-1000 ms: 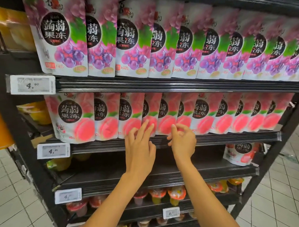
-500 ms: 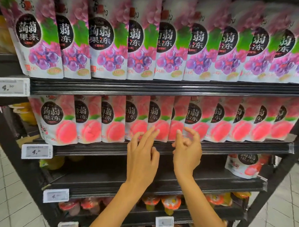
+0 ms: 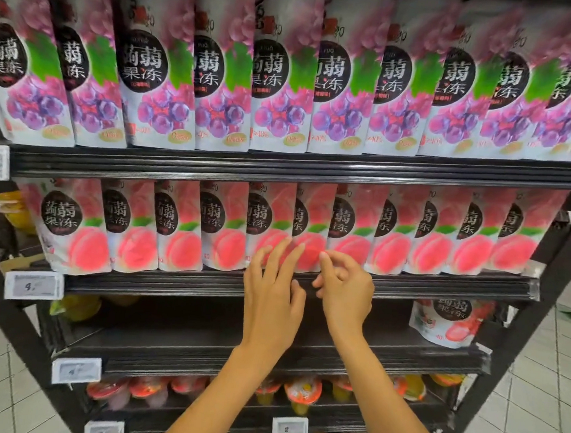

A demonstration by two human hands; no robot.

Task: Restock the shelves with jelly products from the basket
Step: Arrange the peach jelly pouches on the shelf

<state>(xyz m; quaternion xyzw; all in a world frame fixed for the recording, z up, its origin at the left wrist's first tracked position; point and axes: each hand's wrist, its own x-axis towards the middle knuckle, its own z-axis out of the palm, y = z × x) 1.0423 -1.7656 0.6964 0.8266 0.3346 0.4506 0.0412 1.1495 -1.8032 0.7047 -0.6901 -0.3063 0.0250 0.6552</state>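
A row of peach jelly pouches (image 3: 179, 226) stands upright along the middle shelf (image 3: 176, 282). My left hand (image 3: 272, 297) is raised in front of that row, fingers spread, fingertips touching the lower part of a pouch near the centre. My right hand (image 3: 346, 289) is just to its right with fingers loosely curled at the bottom edge of the neighbouring pouch; neither hand holds anything. Grape jelly pouches (image 3: 283, 95) fill the shelf above. One lychee pouch (image 3: 449, 321) stands alone at the right end of the shelf below. The basket is out of view.
The dark shelf (image 3: 190, 336) under the peach row holds only the lone pouch and something yellow at its left. Jelly cups (image 3: 302, 394) line the lower shelves. Price tags (image 3: 34, 285) hang on the rails. White tiled floor (image 3: 558, 375) lies on both sides.
The view has moved closer to the shelves and shifted right. Both hands stay at the centre peach pouches; the right hand's fingers have curled in more.
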